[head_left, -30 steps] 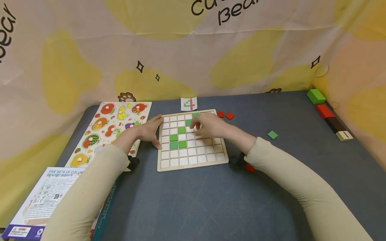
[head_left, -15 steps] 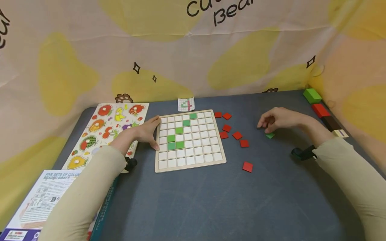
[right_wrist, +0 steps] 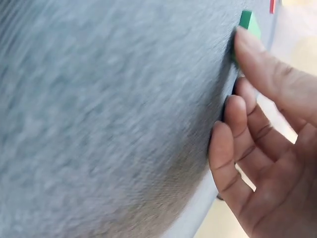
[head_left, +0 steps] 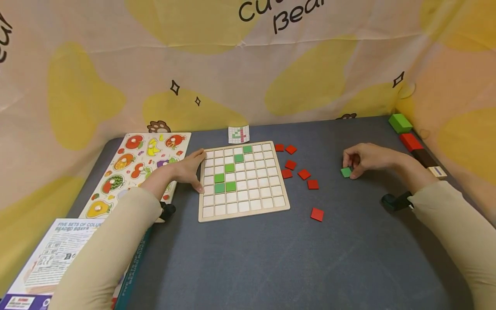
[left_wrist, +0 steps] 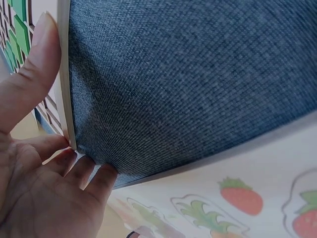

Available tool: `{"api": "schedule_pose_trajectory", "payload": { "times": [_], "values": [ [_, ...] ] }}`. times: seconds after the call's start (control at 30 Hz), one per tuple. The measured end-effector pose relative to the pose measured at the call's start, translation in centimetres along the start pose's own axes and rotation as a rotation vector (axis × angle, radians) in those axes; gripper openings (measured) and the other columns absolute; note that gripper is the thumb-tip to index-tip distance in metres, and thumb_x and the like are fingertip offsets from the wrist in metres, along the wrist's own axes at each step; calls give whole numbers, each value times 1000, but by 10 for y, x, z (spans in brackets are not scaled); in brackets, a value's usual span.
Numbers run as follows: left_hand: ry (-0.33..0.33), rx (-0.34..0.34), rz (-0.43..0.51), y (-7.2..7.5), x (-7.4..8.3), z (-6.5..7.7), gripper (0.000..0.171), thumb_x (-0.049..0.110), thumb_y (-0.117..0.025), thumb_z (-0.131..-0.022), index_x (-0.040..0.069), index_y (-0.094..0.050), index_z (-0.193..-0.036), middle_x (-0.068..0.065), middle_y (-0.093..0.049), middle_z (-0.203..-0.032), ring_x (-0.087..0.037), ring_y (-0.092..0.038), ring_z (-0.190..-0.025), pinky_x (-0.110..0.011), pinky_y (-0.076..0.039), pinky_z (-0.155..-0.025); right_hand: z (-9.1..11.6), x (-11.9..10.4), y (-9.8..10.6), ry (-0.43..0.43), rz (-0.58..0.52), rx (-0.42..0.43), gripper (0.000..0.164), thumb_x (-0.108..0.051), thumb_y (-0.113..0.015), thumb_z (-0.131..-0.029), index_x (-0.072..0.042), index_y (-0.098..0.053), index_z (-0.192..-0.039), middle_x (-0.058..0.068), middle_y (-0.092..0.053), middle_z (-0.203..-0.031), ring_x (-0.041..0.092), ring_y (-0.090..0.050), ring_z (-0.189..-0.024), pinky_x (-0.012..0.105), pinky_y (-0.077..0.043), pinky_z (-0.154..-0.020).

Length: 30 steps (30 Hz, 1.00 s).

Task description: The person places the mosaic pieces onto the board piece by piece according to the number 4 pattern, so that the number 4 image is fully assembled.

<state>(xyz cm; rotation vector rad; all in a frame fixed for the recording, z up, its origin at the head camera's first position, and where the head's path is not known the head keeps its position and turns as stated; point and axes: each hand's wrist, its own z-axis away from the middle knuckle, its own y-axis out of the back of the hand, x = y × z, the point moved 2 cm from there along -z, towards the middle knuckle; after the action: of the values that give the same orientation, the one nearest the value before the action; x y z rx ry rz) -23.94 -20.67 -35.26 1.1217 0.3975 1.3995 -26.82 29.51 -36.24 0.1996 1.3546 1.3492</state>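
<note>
A wooden grid board with white cells lies mid-table, several green tiles set in a stepped diagonal. My left hand is spread along the board's left edge, thumb near its lower part and fingers at the upper corner. In the left wrist view, the thumb overlaps the rim and the other fingertips reach the corner and the table cloth. Off to the right, my right hand pinches a loose green tile between thumb and index finger, low over the table. The right wrist view shows the tile beyond the thumb tip.
Several red tiles lie scattered right of the board. A small pattern card stands behind it. A fruit picture board and a box are at the left. Colored blocks line the far right edge.
My right hand has left the board and moved right to the loose green tile, which it now pinches. The red tiles came into full view. My left hand stays at the board's edge.
</note>
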Motion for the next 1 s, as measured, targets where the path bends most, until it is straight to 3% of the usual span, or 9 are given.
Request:
{"api": "schedule_pose_trajectory", "payload": {
  "times": [0.23, 0.43, 0.77, 1.0],
  "values": [
    [6, -3, 2, 0, -4, -1, 116, 19, -84, -76, -7, -4, -156, -26, 8, -165, -45, 4, -154, -59, -10, -124, -17, -30, -2, -44, 11, 95, 22, -21, -81, -81, -9, -64, -87, 5, -65, -83, 12, -56, -72, 25, -45, -65],
    [0, -2, 5, -1, -6, -3, 114, 18, -83, -77, -6, -4, -156, -25, 9, -166, -44, 5, -154, -59, -11, -125, -55, -77, -20, 40, -33, 184, 17, -17, -80, -82, -10, -68, -93, 6, -70, -83, 16, -61, -73, 27, -47, -64],
    [-9, 1, 9, -1, -6, -4, 116, 18, -84, -76, -6, -3, -156, -26, 9, -165, -44, 4, -154, -59, -11, -124, -110, -177, -66, 249, -33, 143, 6, -10, -72, -86, -11, -74, -92, 4, -73, -84, 13, -64, -76, 25, -51, -73],
    [-6, 4, 23, -1, -8, -5, 118, 19, -85, -76, -6, -2, -157, -26, 9, -165, -44, 5, -154, -58, -11, -125, -133, -212, -86, 302, 4, 81, 8, -5, -72, -83, -9, -75, -89, 4, -72, -80, 11, -62, -71, 22, -48, -71]
  ]
}}
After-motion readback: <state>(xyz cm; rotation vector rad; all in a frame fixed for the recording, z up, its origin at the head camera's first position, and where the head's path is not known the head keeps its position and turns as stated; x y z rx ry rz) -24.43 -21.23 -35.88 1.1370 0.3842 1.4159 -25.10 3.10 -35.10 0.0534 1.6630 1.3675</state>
